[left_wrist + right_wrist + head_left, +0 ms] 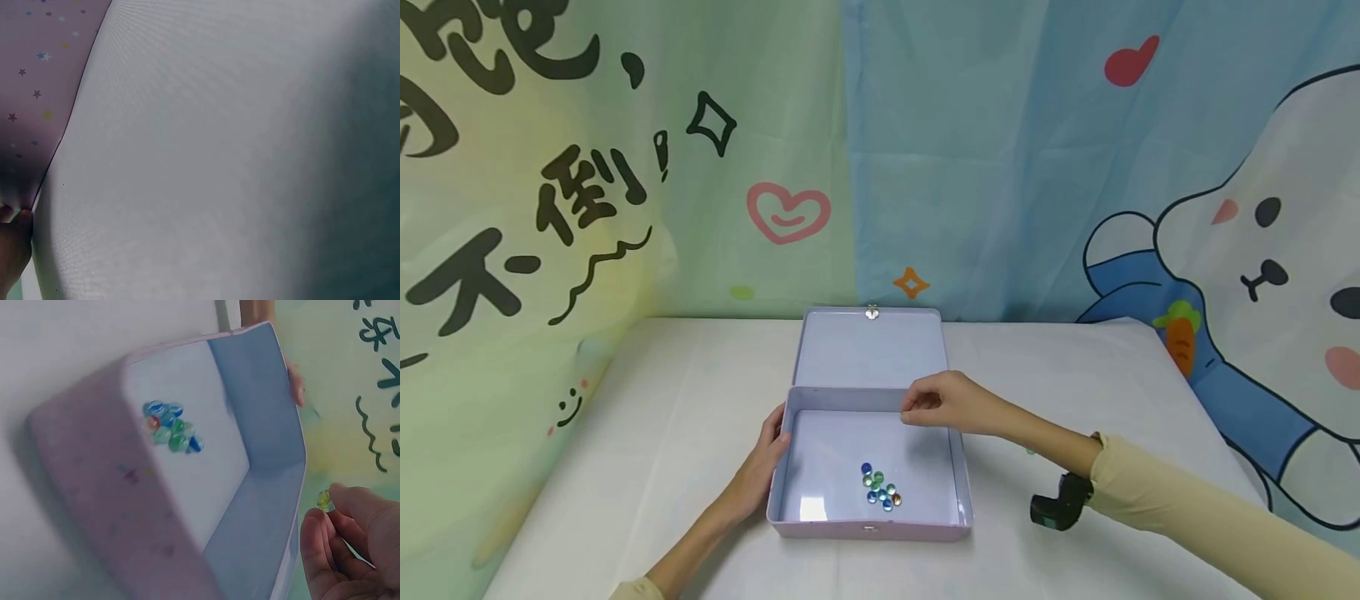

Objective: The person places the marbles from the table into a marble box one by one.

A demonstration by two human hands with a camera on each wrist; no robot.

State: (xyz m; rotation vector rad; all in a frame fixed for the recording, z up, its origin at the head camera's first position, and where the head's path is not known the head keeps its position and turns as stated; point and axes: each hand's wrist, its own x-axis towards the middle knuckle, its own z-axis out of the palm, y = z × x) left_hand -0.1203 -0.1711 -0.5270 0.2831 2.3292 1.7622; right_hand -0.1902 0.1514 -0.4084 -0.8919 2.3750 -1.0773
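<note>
An open tin box [872, 532], lilac with small stars outside, lies on the table with its lid [871, 346] tipped back. Several glass marbles [880, 487], blue, green and one orange, cluster on its floor near the front. My left hand [767, 467] grips the box's left wall, thumb at the rim; in the left wrist view only part of that hand [14, 250] shows, against the starry side. Above the box's right rear part, my right hand [943, 398] pinches a yellow-green marble [324, 500] between thumb and forefinger, apart from the box.
White cloth covers the table [700, 375]. Just right of the box, a small green thing [1030, 451] shows partly behind the right forearm. A black device [1060, 504] is strapped at the right wrist. A printed curtain [970, 167] hangs behind the table.
</note>
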